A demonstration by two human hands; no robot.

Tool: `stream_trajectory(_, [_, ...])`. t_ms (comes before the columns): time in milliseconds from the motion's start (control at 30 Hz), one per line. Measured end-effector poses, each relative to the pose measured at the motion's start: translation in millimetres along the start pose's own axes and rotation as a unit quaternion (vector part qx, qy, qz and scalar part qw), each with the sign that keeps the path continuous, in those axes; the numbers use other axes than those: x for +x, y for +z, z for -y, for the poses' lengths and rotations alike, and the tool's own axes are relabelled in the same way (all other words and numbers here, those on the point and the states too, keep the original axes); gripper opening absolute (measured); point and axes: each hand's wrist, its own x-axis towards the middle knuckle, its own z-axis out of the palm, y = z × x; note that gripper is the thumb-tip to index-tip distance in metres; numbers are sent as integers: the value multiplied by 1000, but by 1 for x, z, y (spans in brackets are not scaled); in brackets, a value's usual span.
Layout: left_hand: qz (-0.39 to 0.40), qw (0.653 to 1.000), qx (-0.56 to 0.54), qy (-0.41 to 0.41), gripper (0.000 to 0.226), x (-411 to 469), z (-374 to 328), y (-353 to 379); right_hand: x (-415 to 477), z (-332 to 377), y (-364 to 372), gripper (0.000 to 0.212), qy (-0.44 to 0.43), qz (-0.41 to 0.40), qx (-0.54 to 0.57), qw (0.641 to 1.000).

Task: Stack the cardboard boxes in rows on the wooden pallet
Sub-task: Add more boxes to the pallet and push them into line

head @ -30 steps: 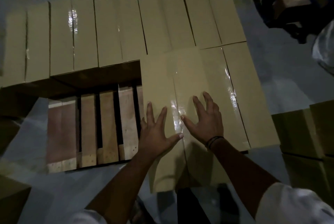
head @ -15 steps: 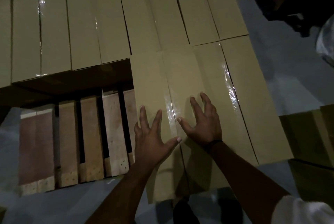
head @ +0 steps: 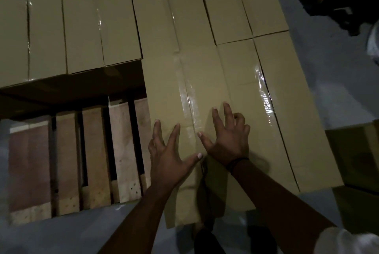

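Palms of left hand and right hand (fingers splayed wide) should slide the long tan cardboard box squarely home.

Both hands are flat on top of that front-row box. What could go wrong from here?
1. The left hand and right hand only press on glossy tape; they could slip.
2. The box juts nearer than its right-hand neighbour, so the row may finish uneven.
3. Bare pallet slats lie open to its left; nothing braces that side.
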Motion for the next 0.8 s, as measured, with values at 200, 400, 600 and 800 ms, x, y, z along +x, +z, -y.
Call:
stream_trajectory(200, [24,1000,0,-11,112,5,7,6,0,2,2,87,-2,53,-29,998])
stream_trajectory(400, [103,993,50,-5,125,5,13,-1,-13,-4,1,84,-10,59,-24,998])
stream_trajectory(600, [128,989,67,15,121,-17,21,0,-73,-32,9,84,-29,103,-16,994])
stream_trajectory(800, [155,984,81,35,123,-94,39,9,-153,-58,21,96,-45,117,-21,992])
